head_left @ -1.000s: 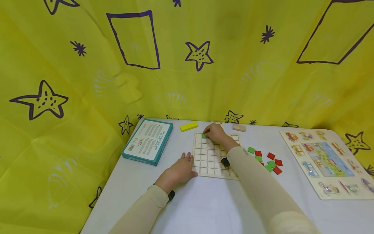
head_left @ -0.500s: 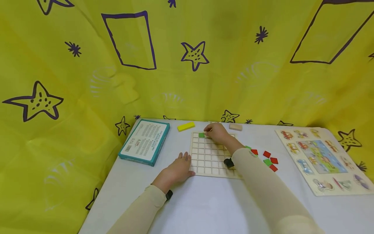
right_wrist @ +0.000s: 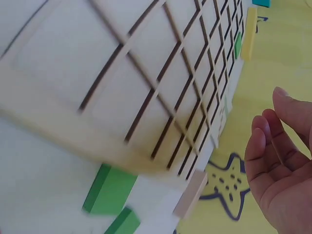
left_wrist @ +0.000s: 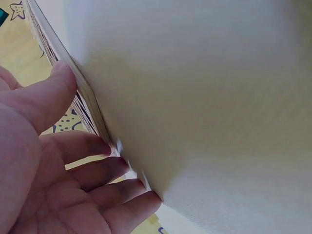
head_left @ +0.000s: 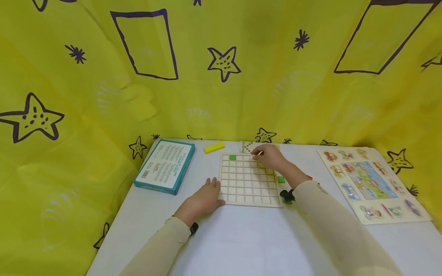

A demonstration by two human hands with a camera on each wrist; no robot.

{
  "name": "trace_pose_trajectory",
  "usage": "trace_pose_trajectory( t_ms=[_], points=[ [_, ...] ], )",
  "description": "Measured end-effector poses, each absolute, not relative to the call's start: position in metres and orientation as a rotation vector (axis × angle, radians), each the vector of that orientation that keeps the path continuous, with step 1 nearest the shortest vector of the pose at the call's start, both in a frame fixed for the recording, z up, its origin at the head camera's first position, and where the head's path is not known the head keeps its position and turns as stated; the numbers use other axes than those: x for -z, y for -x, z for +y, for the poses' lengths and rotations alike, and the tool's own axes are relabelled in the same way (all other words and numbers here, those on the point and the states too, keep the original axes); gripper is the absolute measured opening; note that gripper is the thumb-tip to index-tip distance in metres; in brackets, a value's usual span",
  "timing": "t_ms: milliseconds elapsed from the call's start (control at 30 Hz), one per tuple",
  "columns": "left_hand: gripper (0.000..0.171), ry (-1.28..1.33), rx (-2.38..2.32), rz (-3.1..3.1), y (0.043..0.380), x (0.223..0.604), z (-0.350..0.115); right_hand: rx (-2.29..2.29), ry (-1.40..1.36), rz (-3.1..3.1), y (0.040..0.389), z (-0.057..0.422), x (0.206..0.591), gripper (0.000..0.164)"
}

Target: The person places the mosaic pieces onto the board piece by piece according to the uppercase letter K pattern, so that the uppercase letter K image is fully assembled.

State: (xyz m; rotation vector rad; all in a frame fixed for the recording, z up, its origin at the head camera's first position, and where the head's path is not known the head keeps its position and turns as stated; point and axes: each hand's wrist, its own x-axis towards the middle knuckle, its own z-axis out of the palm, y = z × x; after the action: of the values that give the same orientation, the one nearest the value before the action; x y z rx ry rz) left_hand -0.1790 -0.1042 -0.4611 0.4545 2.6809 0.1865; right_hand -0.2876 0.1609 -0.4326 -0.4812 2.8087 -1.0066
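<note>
A pale wooden grid board (head_left: 245,183) lies on the white table, with one green square tile (head_left: 232,157) in its far row. My left hand (head_left: 203,197) rests at the board's near-left corner; its thumb and outstretched fingers touch the edge, as the left wrist view also shows. Over the board's far right part is my right hand (head_left: 271,158). Its fingers (right_wrist: 280,139) are loosely bent and apart from the thumb, with nothing between them. Behind the board lies a small patterned card (head_left: 247,147), partly hidden by the right hand.
Loose green tiles (right_wrist: 111,187) lie right of the board; the right arm hides most in the head view. A teal-edged box (head_left: 165,165) is at the left, a yellow block (head_left: 214,147) behind, a wooden block (right_wrist: 191,194) near the far-right corner. A picture puzzle (head_left: 373,184) lies at the right.
My right hand has let go of the green tile in the board's far row and moved right. The left hand has stayed at the board's corner. The head view has shifted slightly.
</note>
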Motion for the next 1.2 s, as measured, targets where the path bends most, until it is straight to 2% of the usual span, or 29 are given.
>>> trace_pose_trajectory(
  t_ms=[567,1200],
  points=[
    [0.08,-0.507,-0.213,2.683,0.177,0.46,-0.107,0.926,0.37,2.876,0.262,0.226,0.437,0.023],
    [0.079,-0.55,-0.218,2.695,0.176,0.459,-0.107,0.915,0.162,2.784,0.247,0.261,0.461,0.026]
  ],
)
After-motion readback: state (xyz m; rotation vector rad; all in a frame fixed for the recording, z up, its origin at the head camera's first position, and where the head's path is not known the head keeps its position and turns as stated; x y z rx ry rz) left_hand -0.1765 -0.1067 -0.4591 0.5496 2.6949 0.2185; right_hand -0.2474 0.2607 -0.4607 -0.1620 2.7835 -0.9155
